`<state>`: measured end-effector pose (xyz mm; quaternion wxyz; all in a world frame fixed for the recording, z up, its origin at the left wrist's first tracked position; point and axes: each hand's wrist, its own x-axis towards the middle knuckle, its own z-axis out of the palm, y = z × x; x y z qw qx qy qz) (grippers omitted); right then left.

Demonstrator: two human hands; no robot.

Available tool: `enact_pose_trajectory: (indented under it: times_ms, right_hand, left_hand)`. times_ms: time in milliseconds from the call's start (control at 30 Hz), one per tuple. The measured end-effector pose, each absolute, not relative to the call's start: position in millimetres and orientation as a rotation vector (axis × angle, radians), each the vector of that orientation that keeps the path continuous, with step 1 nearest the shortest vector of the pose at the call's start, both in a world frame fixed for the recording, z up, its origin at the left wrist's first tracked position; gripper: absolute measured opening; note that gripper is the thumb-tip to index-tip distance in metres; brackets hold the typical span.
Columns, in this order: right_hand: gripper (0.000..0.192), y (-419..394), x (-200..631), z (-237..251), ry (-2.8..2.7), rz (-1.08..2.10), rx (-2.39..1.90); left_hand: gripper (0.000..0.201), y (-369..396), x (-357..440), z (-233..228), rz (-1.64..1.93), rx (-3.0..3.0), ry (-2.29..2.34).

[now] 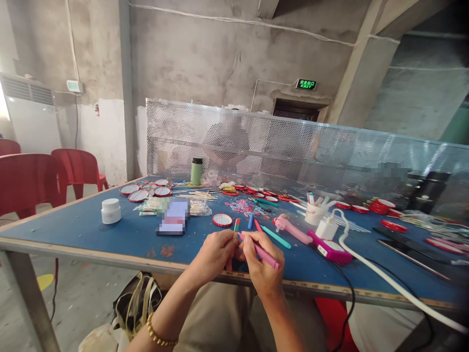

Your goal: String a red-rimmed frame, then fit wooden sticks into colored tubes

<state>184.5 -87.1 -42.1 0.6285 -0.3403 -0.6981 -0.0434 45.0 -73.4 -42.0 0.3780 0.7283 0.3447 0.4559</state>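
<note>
My left hand point(214, 254) pinches a thin flat stick point(236, 226) with red and green colouring near its top, held upright at the table's near edge. My right hand point(261, 261) grips a pink marker point(266, 255) like a pen, its tip touching the stick. Both hands sit close together above the blue tabletop point(91, 230). Just beyond them lie a red-rimmed round disc point(222, 220), a blue marker point(250, 221), a red marker point(258, 225) and a teal marker point(275, 237).
A white jar point(111, 210), a pink glue gun point(292, 229), a cup of markers point(315, 211), a magenta charger point(330, 248) with a white cable point(388, 281), a green bottle point(197, 171) and several red discs point(146, 190) lie about. A person sits behind the perforated screen point(293, 146). Red chairs point(27, 183) stand left.
</note>
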Motion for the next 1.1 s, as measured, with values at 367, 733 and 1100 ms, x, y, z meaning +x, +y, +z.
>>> enact_pose_trajectory:
  times_ms: [367, 733, 1100]
  right_hand:
    - [0.02, -86.7, 184.2, -41.7, -1.599, -0.115, -0.78]
    - [0.017, -85.6, 185.3, -43.5, -1.615, -0.125, -0.775]
    - [0.016, -84.7, 185.0, -44.7, -1.551, -0.103, -0.766]
  left_hand:
    - [0.04, -71.3, 45.5, -44.5, 1.159, 1.843, 0.874]
    - [0.039, -71.8, 45.2, -43.5, 1.17, 1.854, 0.865]
    - [0.038, -74.8, 44.7, -41.2, 1.16, 1.842, 0.871]
